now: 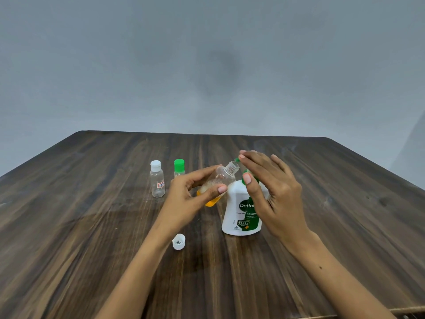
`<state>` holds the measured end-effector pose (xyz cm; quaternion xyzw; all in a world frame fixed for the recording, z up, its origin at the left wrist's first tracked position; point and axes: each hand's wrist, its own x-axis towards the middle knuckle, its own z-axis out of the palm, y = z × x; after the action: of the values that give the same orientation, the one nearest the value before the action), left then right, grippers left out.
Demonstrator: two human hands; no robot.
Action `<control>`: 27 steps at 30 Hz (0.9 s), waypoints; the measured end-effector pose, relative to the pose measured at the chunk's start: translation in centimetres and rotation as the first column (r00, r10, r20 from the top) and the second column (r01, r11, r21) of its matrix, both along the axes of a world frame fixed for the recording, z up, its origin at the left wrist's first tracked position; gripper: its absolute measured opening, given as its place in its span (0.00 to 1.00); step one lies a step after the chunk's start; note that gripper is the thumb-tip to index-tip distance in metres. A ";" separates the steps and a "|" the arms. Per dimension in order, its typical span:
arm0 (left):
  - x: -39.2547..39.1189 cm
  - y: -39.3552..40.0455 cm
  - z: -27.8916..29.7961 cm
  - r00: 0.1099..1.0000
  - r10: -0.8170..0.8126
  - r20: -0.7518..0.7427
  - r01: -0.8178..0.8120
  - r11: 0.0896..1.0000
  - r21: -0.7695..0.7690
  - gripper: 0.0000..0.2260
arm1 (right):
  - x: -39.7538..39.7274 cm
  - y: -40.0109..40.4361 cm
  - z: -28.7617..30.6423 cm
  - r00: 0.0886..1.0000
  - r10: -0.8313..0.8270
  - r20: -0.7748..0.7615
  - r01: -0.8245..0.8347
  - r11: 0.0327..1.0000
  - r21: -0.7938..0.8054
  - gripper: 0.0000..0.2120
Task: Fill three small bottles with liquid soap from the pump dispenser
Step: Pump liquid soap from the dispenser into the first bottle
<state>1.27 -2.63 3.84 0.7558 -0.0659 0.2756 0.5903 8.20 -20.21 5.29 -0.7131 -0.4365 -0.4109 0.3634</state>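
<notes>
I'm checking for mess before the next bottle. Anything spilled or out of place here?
No spill shows on the table. A loose white cap lies upturned near the left arm, off the tilted open bottle held by the left hand.

Plain indoor room, most likely domestic; kind of room cannot be told; bare grey wall (207, 54) behind a dark wood-grain table (92, 226); household handwash pump dispenser (241, 210) and small travel bottles (157, 180) on it suggest a home setting.
</notes>
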 end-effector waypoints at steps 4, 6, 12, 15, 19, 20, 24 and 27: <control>0.1 0.0 0.0 1.000 0.003 -0.015 -0.003 1.000 0.006 0.23 | -0.1 -0.2 -0.7 0.999 0.032 -0.003 -0.032 0.999 0.034 0.20; 0.0 0.1 -0.1 1.000 0.007 -0.019 -0.007 1.000 0.007 0.23 | -0.1 -0.3 -0.5 1.000 0.029 0.005 -0.029 0.999 0.025 0.20; -0.1 -0.1 0.1 1.000 -0.002 -0.007 0.002 1.000 0.003 0.23 | 0.3 -0.4 0.5 1.000 0.003 0.023 -0.002 0.999 -0.036 0.23; -0.1 -0.1 0.1 1.000 -0.004 -0.001 0.004 1.000 0.003 0.23 | 0.1 -0.5 0.2 1.000 0.014 0.006 -0.014 1.000 -0.019 0.21; -0.1 -0.1 0.1 1.000 -0.003 0.002 0.003 1.000 0.009 0.23 | 0.1 -0.7 0.4 1.000 0.011 0.007 -0.010 0.999 -0.054 0.23; -0.1 -0.1 0.1 1.000 -0.001 0.004 0.001 1.000 0.010 0.23 | 0.2 -0.6 0.6 1.000 0.012 0.003 -0.012 0.998 -0.059 0.24; 0.0 -0.1 0.1 1.000 0.001 0.006 -0.001 1.000 0.018 0.25 | 0.1 -0.5 0.2 0.998 0.049 -0.032 -0.050 0.999 -0.007 0.25; -0.2 -0.1 0.2 1.000 0.000 0.003 0.000 1.000 0.014 0.25 | 0.0 -0.5 -0.3 0.995 0.081 -0.057 -0.080 0.997 0.025 0.25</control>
<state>1.12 -2.77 4.02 0.7595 -0.0684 0.2762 0.5849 8.24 -20.74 5.00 -0.7025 -0.4494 -0.3801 0.4001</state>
